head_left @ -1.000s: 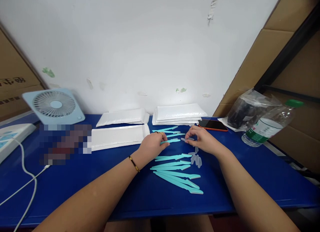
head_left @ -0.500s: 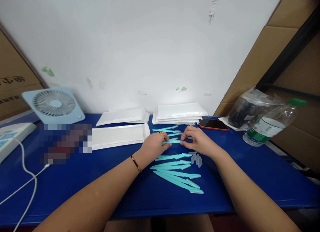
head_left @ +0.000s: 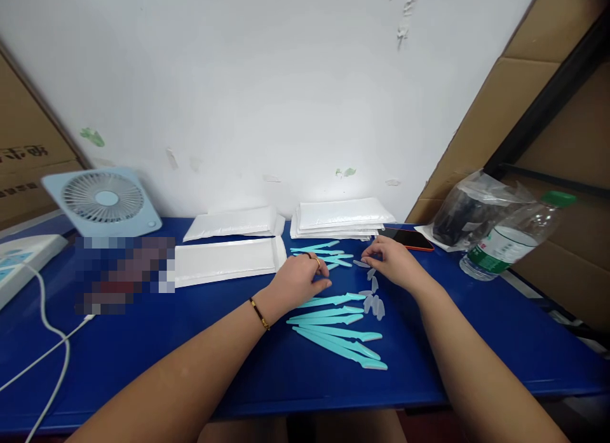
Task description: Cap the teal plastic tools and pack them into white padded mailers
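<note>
Several turquoise eyebrow razors (head_left: 350,335) lie fanned out on the blue table, handles to the left. More eyebrow razors (head_left: 337,260) lie crossed beyond my left hand. My left hand (head_left: 305,278) hovers between the two groups, fingers loosely curled and the thumb apart from them, with nothing visible in its grasp. It partly covers some razor handles. My right hand (head_left: 384,262) pinches a small clear blade cap (head_left: 361,264) at its fingertips, just right of the far razors. Several loose clear caps (head_left: 375,305) lie below it on the table.
White padded mailers (head_left: 340,212) are stacked by the wall, with another mailer (head_left: 229,262) at left. A phone (head_left: 419,241), a water bottle (head_left: 505,243) and a plastic-wrapped dark object (head_left: 460,214) stand or lie to the right. A fan (head_left: 105,201) and power strip (head_left: 28,258) are at left.
The razor held between both hands now lies with the far group. My left hand has loosened. My right hand has moved right, away from the razors, with a clear cap at its fingertips.
</note>
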Demonstrator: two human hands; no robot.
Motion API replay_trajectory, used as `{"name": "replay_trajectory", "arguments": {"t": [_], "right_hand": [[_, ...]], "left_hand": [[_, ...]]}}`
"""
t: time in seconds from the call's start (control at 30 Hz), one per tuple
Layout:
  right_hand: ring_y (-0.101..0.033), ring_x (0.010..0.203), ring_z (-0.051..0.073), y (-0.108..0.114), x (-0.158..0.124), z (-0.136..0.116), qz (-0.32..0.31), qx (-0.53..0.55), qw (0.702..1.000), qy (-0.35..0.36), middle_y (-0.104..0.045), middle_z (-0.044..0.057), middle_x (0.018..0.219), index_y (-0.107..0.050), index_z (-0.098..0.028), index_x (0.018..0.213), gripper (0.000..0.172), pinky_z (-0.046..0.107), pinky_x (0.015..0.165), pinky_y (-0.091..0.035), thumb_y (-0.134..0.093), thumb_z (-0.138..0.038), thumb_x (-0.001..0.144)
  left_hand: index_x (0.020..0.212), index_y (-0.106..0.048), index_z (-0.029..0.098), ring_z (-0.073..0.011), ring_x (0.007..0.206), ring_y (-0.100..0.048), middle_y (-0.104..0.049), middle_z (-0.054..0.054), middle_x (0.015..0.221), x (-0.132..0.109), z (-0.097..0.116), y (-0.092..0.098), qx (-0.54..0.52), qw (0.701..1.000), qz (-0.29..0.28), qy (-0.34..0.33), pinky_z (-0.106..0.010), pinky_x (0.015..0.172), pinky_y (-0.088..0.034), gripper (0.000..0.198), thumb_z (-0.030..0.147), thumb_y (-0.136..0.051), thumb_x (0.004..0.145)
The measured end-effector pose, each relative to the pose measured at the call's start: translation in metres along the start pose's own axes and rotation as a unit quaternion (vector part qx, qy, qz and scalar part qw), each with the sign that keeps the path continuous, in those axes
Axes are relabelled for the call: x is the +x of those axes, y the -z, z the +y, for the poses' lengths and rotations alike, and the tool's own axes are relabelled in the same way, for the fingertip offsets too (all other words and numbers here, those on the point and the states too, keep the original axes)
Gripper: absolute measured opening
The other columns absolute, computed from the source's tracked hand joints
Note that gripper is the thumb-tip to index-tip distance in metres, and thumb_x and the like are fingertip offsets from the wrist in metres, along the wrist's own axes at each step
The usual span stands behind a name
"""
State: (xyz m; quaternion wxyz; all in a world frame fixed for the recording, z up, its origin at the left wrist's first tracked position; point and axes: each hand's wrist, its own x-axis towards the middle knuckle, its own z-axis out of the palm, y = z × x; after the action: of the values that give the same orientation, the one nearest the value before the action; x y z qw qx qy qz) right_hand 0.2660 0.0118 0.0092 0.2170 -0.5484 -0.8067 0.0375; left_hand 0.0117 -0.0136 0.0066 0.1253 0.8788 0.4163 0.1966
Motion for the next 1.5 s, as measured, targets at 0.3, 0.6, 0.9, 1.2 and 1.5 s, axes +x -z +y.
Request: {"name": "replay_trajectory", "arguments": {"t": [0.3,0.6,0.9,1.2,1.5], "right_hand": [[-0.055,0.066,0.016,-0.011,0.003,0.005,-0.058,-0.023,0.998,-0.013,-0.058,0.003,0.076,-0.066,-0.02,0.066,0.009,0.027,0.061,-0.042,-0.061,-0.027,0.07],[-0.053,0.069,0.016,0.012,-0.006,-0.016,0.014,0.004,0.998,0.056,-0.056,0.003,0.08,-0.063,-0.021,0.073,0.011,0.029,0.064,-0.04,-0.061,-0.032,0.073],[-0.053,0.076,0.019,0.006,-0.005,-0.028,0.051,-0.031,0.992,0.112,-0.056,0.003,0.08,-0.063,-0.022,0.074,0.007,0.033,0.071,-0.034,-0.061,-0.028,0.073],[-0.053,0.078,0.02,0.004,-0.005,-0.03,0.061,-0.042,0.989,0.127,-0.056,0.004,0.08,-0.063,-0.022,0.076,0.006,0.032,0.071,-0.033,-0.059,-0.026,0.073],[-0.053,0.078,0.019,0.001,-0.004,-0.041,0.046,-0.013,0.986,0.157,-0.056,0.003,0.08,-0.063,-0.023,0.077,0.006,0.032,0.071,-0.033,-0.061,-0.025,0.071]], "left_hand": [[0.075,-0.064,0.021,-0.0142,0.065,-0.056,-0.064,-0.001,0.071,-0.003,0.003,-0.003,-0.038,0.995,-0.091,0.027,-0.022,0.054,-0.038,0.014,0.032,-0.057,0.074],[0.076,-0.06,0.017,-0.0146,0.064,-0.055,-0.064,-0.003,0.075,-0.002,-0.019,0.008,-0.105,0.988,-0.019,0.114,-0.024,0.053,-0.038,0.026,0.038,-0.045,0.08],[0.078,-0.058,0.017,-0.0144,0.058,-0.053,-0.061,-0.002,0.065,0.002,-0.02,0.01,-0.166,0.973,-0.052,0.155,-0.024,0.051,-0.037,0.033,0.047,-0.044,0.078],[0.074,-0.057,0.016,-0.0149,0.06,-0.054,-0.061,-0.003,0.064,0.003,-0.021,0.014,-0.201,0.964,-0.071,0.158,-0.024,0.052,-0.038,0.035,0.049,-0.047,0.076],[0.073,-0.057,0.015,-0.014,0.06,-0.053,-0.059,-0.001,0.063,0.003,-0.017,0.015,-0.22,0.96,-0.088,0.15,-0.023,0.052,-0.038,0.036,0.049,-0.047,0.077]]}}
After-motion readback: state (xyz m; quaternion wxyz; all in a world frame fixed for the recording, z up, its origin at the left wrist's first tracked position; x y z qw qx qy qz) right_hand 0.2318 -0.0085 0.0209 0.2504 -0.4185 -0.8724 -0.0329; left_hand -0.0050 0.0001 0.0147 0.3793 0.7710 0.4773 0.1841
